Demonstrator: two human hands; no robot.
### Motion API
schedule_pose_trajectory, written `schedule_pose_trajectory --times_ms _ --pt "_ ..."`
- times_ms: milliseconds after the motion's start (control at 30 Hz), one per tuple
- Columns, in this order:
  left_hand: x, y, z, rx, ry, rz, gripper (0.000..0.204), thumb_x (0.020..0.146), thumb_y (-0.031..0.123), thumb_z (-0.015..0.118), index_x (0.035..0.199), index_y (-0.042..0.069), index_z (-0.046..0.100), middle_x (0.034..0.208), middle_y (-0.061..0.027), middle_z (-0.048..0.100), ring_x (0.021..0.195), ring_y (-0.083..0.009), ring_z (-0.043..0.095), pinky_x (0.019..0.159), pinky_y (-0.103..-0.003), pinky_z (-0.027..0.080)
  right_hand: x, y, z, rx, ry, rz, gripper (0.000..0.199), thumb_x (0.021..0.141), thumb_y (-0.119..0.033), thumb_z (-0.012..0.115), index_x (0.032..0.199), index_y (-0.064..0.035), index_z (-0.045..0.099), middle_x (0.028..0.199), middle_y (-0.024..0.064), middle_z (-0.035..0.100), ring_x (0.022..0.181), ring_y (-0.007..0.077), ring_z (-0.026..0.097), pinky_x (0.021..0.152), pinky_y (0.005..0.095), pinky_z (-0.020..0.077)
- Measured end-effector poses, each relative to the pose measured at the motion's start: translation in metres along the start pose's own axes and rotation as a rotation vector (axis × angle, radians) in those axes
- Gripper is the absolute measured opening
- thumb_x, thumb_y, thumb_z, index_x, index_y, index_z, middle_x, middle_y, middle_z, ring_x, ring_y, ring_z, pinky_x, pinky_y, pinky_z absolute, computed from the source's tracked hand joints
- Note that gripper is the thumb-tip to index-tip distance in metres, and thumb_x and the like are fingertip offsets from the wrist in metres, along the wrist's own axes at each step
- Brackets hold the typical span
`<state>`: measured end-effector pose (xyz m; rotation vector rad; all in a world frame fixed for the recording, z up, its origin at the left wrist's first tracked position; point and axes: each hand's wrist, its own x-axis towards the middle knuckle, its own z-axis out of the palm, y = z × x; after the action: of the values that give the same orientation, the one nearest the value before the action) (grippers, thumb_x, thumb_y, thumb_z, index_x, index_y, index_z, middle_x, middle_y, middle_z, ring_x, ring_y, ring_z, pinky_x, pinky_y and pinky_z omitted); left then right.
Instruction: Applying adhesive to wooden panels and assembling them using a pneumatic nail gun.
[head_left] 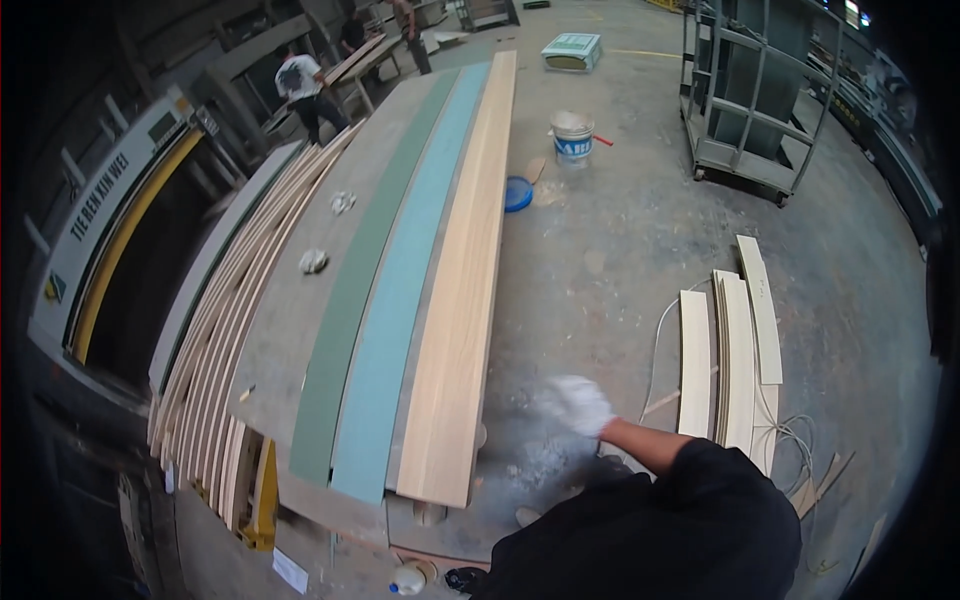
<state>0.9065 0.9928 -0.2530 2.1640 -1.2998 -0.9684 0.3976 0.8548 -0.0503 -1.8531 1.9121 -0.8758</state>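
My right hand [580, 405] wears a white glove and is blurred. It hovers over the dusty concrete floor, just right of the near end of a long pale wooden plank [460, 300]; I cannot make out whether it holds anything. The plank lies on a long grey worktable [285, 330], beside a light blue strip [400, 300] and a green strip [350, 290]. My bare forearm and black sleeve enter from the lower right. My left hand is out of sight.
Thin wood strips [215, 340] are stacked along the table's left side, and two crumpled rags [313, 261] lie on it. On the floor are short pale boards [740, 350], a white bucket [572, 137], a blue lid [517, 193] and a metal cart [750, 90]. People [300, 85] work far back.
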Motion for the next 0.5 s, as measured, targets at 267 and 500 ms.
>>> schedule_pose_trajectory --times_ms 267,500 --pt "0.061 0.161 0.128 0.312 -0.242 0.082 0.043 0.071 0.034 0.073 0.099 0.000 0.073 0.098 -0.0197 0.074 0.101 -0.0337 0.070 0.086 -0.040 0.053 -0.104 0.236 -0.141 -0.024 0.277 0.695 0.044 0.091 -0.032 0.068 0.121 -0.0005 0.066 0.115 0.0203 0.071 0.106 0.0351 0.069 0.094 0.0419 0.0539" --pt "0.092 0.290 0.258 0.565 -0.444 0.136 0.045 0.071 0.036 0.073 0.097 0.000 0.074 0.098 -0.0204 0.074 0.101 -0.0337 0.070 0.086 -0.040 0.054 -0.083 0.325 -0.229 0.038 0.337 0.809 0.042 0.092 -0.033 0.067 0.121 -0.0022 0.068 0.113 0.0212 0.071 0.105 0.0358 0.070 0.093 0.0418 0.0546"
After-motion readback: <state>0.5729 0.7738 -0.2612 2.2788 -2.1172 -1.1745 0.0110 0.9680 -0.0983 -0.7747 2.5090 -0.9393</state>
